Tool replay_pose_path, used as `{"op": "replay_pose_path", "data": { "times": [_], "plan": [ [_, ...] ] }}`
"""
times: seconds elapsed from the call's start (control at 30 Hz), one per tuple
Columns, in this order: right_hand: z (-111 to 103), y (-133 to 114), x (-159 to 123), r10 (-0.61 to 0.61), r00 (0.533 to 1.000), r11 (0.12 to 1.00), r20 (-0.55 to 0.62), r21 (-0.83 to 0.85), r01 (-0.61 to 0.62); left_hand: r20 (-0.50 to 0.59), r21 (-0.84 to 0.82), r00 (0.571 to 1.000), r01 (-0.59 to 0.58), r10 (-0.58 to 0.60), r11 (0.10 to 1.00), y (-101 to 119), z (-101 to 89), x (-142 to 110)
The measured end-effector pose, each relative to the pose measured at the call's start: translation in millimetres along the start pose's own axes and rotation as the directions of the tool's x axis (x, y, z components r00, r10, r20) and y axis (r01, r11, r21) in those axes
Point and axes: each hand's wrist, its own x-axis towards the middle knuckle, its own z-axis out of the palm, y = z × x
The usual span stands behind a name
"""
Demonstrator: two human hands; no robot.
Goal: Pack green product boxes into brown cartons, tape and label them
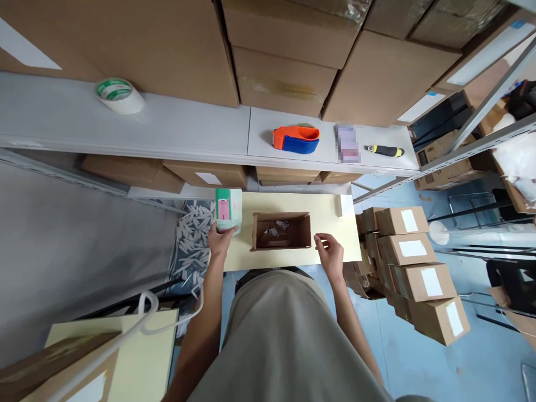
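My left hand is closed on the lower end of a small green and white product box with a pink picture, holding it over the left end of the cream table. An open cardboard box stands in the middle, some scraps of printed paper at its bottom. Just beyond its right wall, apart from it, is my right hand. Its fingers are curled together towards the thumb, and nothing shows in them.
A white box sits at the table's back right corner. On the shelf ahead lie a tape roll, an orange and blue tape dispenser and a utility knife. White strips fill the left; stacked cartons stand right.
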Motion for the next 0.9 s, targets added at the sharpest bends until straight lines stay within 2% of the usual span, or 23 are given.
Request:
{"op": "replay_pose_path", "data": {
  "times": [0.07, 0.17, 0.23, 0.3, 0.4, 0.5, 0.6, 0.7, 0.77, 0.83, 0.9],
  "plan": [
    [11, 0, 9, -0.034, 0.996, 0.999, 0.084, 0.031, 0.031, -0.010, -0.112, 0.999, -0.048, 0.047, 0.993, 12, -11.3, -20],
    [32, 4, 25, -0.082, 0.965, 0.996, 0.250, 0.063, 0.068, 0.047, -0.396, 0.986, -0.130, 0.162, 0.909, 42, -26.1, -53],
    [45, 9, 34, -0.087, 0.933, 0.996, 0.349, 0.055, 0.072, 0.162, -0.458, 0.964, -0.115, 0.210, 0.881, 67, -27.6, -71],
    [53, 15, 41, -0.071, 0.912, 0.997, 0.403, 0.006, 0.075, 0.284, -0.458, 0.923, -0.106, 0.258, 0.883, 90, -19.8, -82],
    [53, 25, 47, -0.054, 0.918, 0.990, 0.394, -0.095, 0.099, 0.398, -0.356, 0.861, -0.172, 0.316, 0.918, 111, 2.0, -86],
    [42, 39, 49, -0.017, 0.930, 0.986, 0.368, -0.148, 0.077, 0.424, -0.160, 0.821, -0.348, 0.383, 0.924, 116, 19.6, -82],
    [32, 50, 48, 0.002, 0.938, 0.992, 0.346, -0.117, 0.041, 0.425, 0.019, 0.795, -0.486, 0.432, 0.874, 108, 22.5, -78],
    [30, 53, 48, -0.049, 0.951, 0.990, 0.304, -0.114, 0.088, 0.441, 0.151, 0.789, -0.536, 0.429, 0.831, 99, 15.2, -75],
    [33, 49, 50, -0.122, 0.937, 0.973, 0.329, -0.149, 0.179, 0.459, 0.215, 0.787, -0.549, 0.413, 0.808, 94, 10.2, -73],
    [39, 41, 54, -0.196, 0.893, 0.937, 0.406, -0.191, 0.293, 0.477, 0.250, 0.781, -0.560, 0.403, 0.790, 91, 8.4, -69],
    [45, 32, 60, -0.210, 0.848, 0.890, 0.487, -0.263, 0.371, 0.493, 0.263, 0.771, -0.573, 0.402, 0.776, 88, 10.9, -65]
  ]
}}
